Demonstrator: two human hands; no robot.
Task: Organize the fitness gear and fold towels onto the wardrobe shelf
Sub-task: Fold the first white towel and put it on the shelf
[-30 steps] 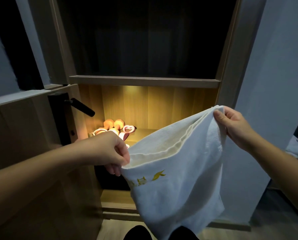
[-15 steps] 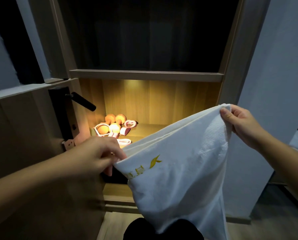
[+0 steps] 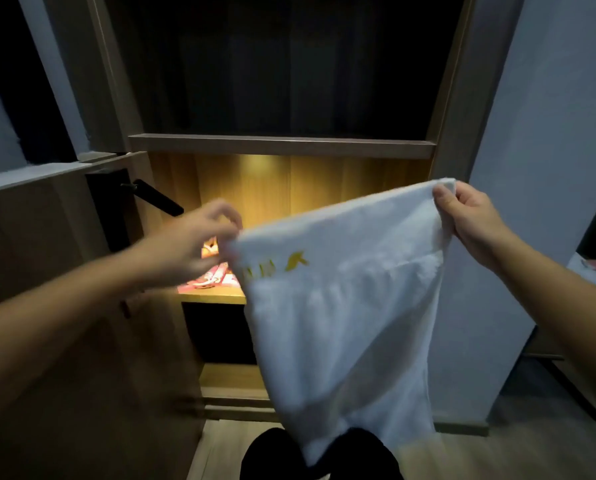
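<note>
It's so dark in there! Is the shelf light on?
On: the shelf glows yellow, brightest high on its back wall; the compartment above is dark.

The towel [image 3: 341,323] is white cloth, soft and matt, with a slightly fuzzy nap and loose folds; a woven band crosses it, and a yellow mark [image 3: 295,261] near its top edge looks stitched or printed, too blurred to tell which. The wardrobe shelf [image 3: 213,299] is wood-grain board, smooth, with a dull satin sheen under the warm light. The shelf board above [image 3: 282,145] and the door [image 3: 64,341] have the same matt wood-look finish. The door handle [image 3: 158,201] is black and matt, likely metal. The fitness gear [image 3: 213,278] is pink and orange, smooth and faintly glossy, like plastic or rubber. The wall [image 3: 549,133] is flat matt paint, and the floor [image 3: 497,455] is pale wood-look plank.
</note>
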